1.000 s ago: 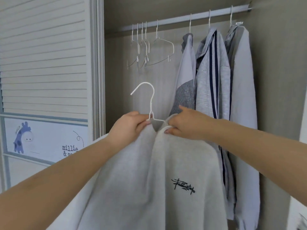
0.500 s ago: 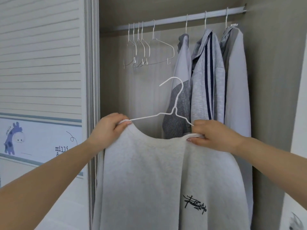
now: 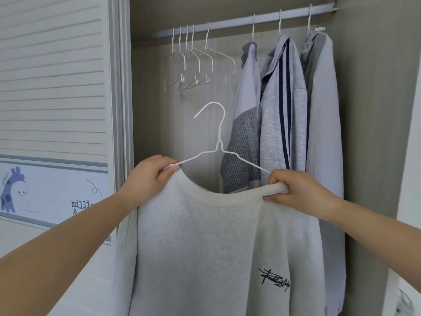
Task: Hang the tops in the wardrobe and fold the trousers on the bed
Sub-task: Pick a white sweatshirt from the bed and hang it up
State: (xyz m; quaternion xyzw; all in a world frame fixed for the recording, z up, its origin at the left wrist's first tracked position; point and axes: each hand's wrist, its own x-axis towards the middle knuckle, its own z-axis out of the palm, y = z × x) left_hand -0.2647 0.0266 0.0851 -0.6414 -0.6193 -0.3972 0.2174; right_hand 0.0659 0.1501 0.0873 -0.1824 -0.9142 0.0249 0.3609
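A slatted white sliding door (image 3: pixel 52 87) stands at the left, with a blue cartoon giraffe (image 3: pixel 12 190) on its lower panel. The recess's far wall (image 3: pixel 155 115) is taupe, evenly lit.

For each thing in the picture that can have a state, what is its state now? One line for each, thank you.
White hanger: inside the sweatshirt, hook free, not on the rail.
Light grey sweatshirt: on that hanger, held up by its shoulders.
Left hand: grips the sweatshirt's shoulder.
Right hand: grips the collar's other end.
Rail: carries hangers.
Empty hangers: hanging bunched on the rail.
Three grey tops: hung on the rail.
Wardrobe door: slid aside.
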